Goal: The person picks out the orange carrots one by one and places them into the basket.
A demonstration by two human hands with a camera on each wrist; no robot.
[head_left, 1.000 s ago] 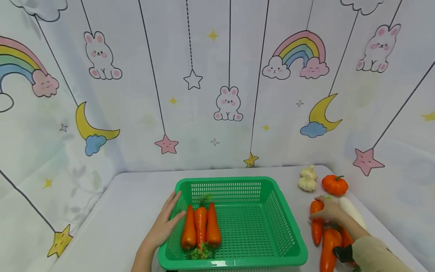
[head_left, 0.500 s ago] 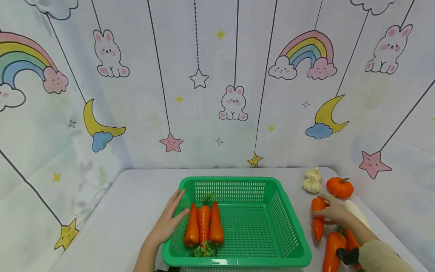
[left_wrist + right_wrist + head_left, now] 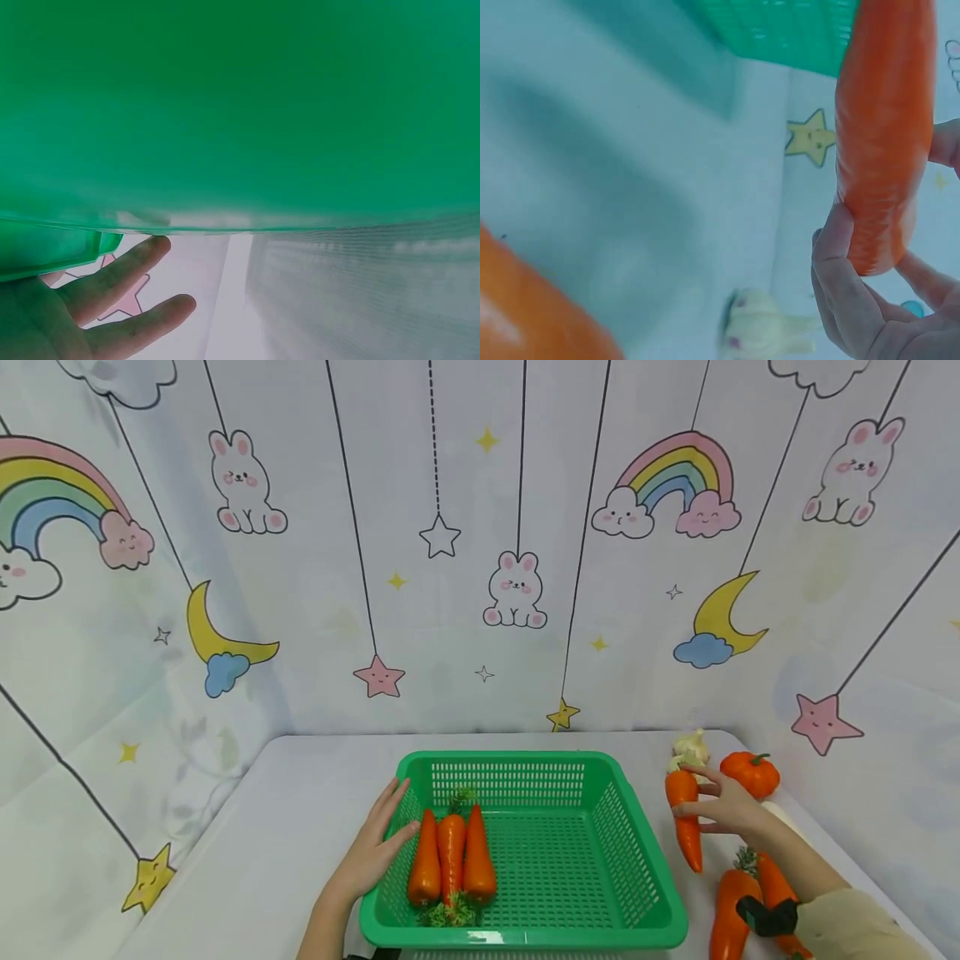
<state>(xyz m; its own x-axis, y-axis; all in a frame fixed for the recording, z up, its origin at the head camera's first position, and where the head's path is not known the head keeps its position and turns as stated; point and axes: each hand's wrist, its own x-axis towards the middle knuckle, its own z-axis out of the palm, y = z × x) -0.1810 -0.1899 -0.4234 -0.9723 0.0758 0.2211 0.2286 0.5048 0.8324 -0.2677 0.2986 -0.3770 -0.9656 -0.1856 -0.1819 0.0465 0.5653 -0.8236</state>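
Observation:
My right hand (image 3: 723, 806) holds an orange carrot (image 3: 684, 818) by its thick end, thumb and fingers around it, right of the basket. The right wrist view shows the same carrot (image 3: 885, 142) raised off the table, its shadow below. My left hand (image 3: 372, 847) rests with straight, spread fingers at the left rim of the green basket (image 3: 525, 937). In the left wrist view the basket wall (image 3: 240, 112) fills most of the picture above the fingers (image 3: 124, 274). Inside the basket, on its left side, lie three carrots (image 3: 452, 860) side by side.
More carrots (image 3: 731, 914) lie at the right front, under my right forearm. Garlic bulbs (image 3: 692, 745) and a small orange pumpkin (image 3: 750, 774) sit at the back right. A white, long vegetable (image 3: 780, 814) is partly hidden by the right hand. A patterned cloth (image 3: 450, 635) hangs behind the table.
My right hand has lifted the carrot off the table and moved it slightly up and left. The left hand stays at the basket rim. The head view has shifted a little.

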